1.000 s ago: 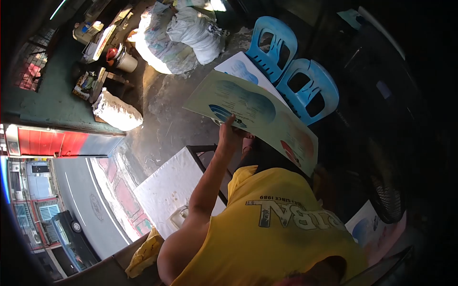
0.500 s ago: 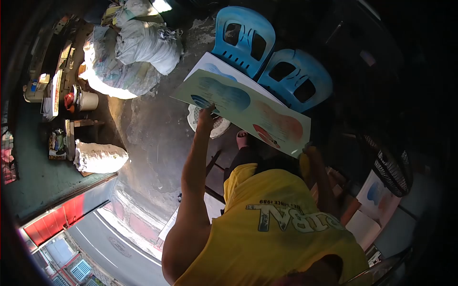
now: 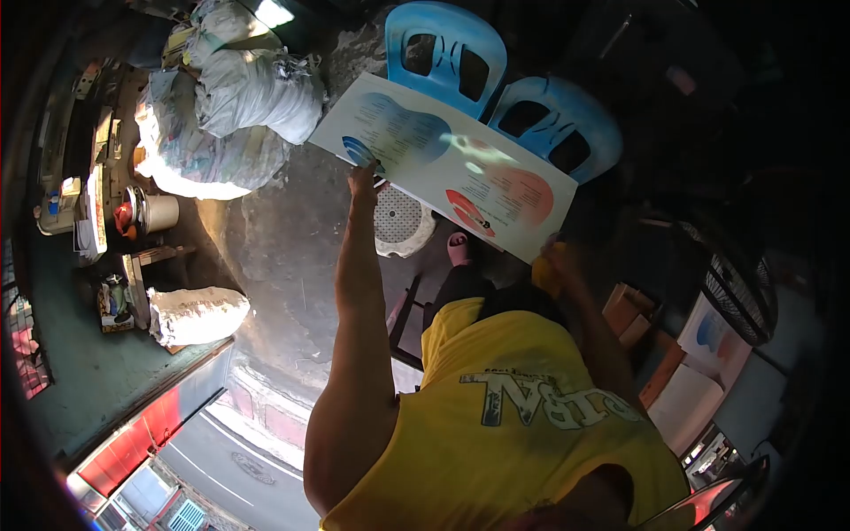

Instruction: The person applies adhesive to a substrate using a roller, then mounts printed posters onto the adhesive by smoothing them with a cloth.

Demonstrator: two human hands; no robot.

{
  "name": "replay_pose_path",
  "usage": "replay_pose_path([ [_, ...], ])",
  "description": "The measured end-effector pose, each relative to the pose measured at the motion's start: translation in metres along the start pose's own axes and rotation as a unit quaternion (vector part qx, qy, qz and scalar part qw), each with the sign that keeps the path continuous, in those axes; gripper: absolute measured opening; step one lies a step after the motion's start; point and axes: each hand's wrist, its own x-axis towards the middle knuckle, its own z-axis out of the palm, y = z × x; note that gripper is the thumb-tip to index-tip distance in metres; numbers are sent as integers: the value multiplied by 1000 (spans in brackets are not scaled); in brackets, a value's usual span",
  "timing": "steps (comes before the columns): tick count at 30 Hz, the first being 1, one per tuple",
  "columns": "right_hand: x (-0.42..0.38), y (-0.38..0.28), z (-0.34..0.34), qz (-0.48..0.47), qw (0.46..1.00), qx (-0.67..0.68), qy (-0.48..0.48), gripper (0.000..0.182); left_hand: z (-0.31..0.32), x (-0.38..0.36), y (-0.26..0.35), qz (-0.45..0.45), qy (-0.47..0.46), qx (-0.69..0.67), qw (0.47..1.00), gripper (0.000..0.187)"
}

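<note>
At our far left we had a small open carton (image 3: 115,303) with mixed, bright-coloured things in it, too small to name. Beside it lay a rough, pale printed sack (image 3: 199,316), and beyond stood a smooth, rounded bucket (image 3: 162,213), with something red (image 3: 123,215) at its rim. Farther off bulged a big, crinkled, cloudy bag (image 3: 199,146), with a creased white sack (image 3: 257,93) against it; we couldn't tell what either held.

Our left hand (image 3: 364,180) was closed on the near long edge of the printed board (image 3: 443,164), toward its left end. The board was flat, thin, pale and rectangular, held out ahead of us, its long axis slanting from far left to near right. The end with the blue blotch pointed far left, the reddish one near right. Below its near edge showed a round white stool (image 3: 403,221) with a perforated top; along its far edge were two glossy blue plastic chairs (image 3: 452,53).

Our right hand (image 3: 558,257) was at the board's near right corner, by something yellow (image 3: 546,277); shadow hid how far its fingers were closed. Rightward were a brown box (image 3: 628,310) and a fan (image 3: 739,296) with a ribbed, rounded cage.
</note>
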Motion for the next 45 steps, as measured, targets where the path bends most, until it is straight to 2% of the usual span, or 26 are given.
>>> replay_pose_path([
  [1,11,22,0,22,998,-44,-27,38,-10,7,-19,-24,5,24,999,50],
  [2,14,32,3,1,990,-143,-13,44,-20,12,-37,-49,11,47,998,53],
  [4,12,49,9,-42,941,-335,15,58,-18,3,-76,-89,100,136,982,52],
  [6,14,41,13,-2,939,-342,-35,69,-33,4,-116,-155,0,268,951,64],
  [7,14,36,14,20,936,-345,-60,74,-31,-7,-129,-150,0,315,937,65],
  [10,5,15,20,39,920,-382,-81,73,-23,-12,-172,-100,-24,436,894,68],
  [14,-2,10,21,73,919,-382,-69,70,-15,7,-198,7,-17,487,873,68],
  [16,4,27,17,91,912,-394,-71,69,-8,15,-189,21,-11,477,878,64],
  [19,12,49,11,34,918,-392,-58,66,-5,43,-184,45,31,459,887,59],
  [22,33,47,16,82,913,-395,-57,64,-17,74,-157,111,79,531,837,60],
  [24,60,65,11,149,929,-322,-107,63,-22,95,-120,52,94,531,841,62],
  [26,89,67,15,197,938,-257,-126,65,-40,140,-116,95,153,541,822,62],
  [28,104,52,25,229,945,-201,-118,69,-49,164,-89,65,196,528,824,63],
  [30,135,78,26,231,959,-158,-48,72,-59,183,-63,25,211,524,824,70],
  [34,202,96,11,252,962,-101,28,82,-87,234,-44,42,224,522,822,81],
  [35,215,106,8,229,965,-106,72,64,-93,247,-47,49,219,526,821,83],
  [38,266,154,-24,314,948,-18,49,39,-85,253,-33,37,207,552,807,85],
  [39,269,147,-21,292,955,-17,42,21,-84,257,-33,29,198,562,802,85],
  [42,283,135,-2,276,961,-23,-22,24,-89,271,-41,27,169,572,802,83],
  [45,292,149,10,226,974,12,-2,28,-100,285,-61,86,162,540,821,80],
])
